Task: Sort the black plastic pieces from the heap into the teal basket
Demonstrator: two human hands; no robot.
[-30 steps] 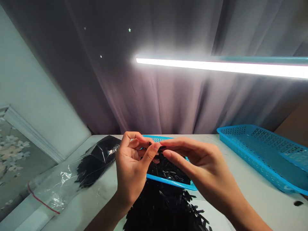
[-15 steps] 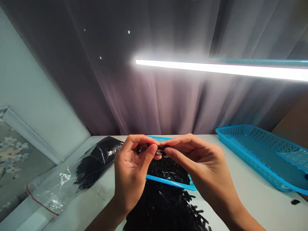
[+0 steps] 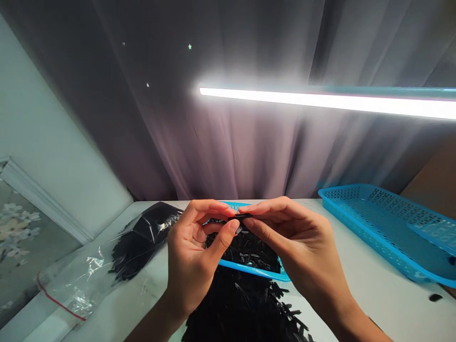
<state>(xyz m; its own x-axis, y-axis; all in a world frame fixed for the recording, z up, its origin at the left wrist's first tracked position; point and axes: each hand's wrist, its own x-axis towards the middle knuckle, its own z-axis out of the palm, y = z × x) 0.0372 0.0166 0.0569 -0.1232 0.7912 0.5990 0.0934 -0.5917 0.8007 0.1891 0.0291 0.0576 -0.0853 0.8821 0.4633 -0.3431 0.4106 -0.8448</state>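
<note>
My left hand (image 3: 194, 259) and my right hand (image 3: 295, 247) meet fingertip to fingertip above a small blue basket (image 3: 249, 271) that holds several small black plastic pieces. Both hands pinch one small black piece (image 3: 241, 217) between thumbs and forefingers. What the fingers do to the piece is too small to make out. A loose heap of the same black pieces (image 3: 242, 308) lies on the white table in front of the basket, under my wrists.
A clear plastic bag with a red seal (image 3: 107, 261), holding more black pieces, lies at the left. A large empty-looking blue perforated tray (image 3: 388, 228) sits at the right. One stray black piece (image 3: 434, 298) lies near the table's right edge. Grey curtain and a bright light bar stand behind.
The hands have lowered slightly and closed together on the black piece; my left thumb has shifted along it. Everything on the table stays put.
</note>
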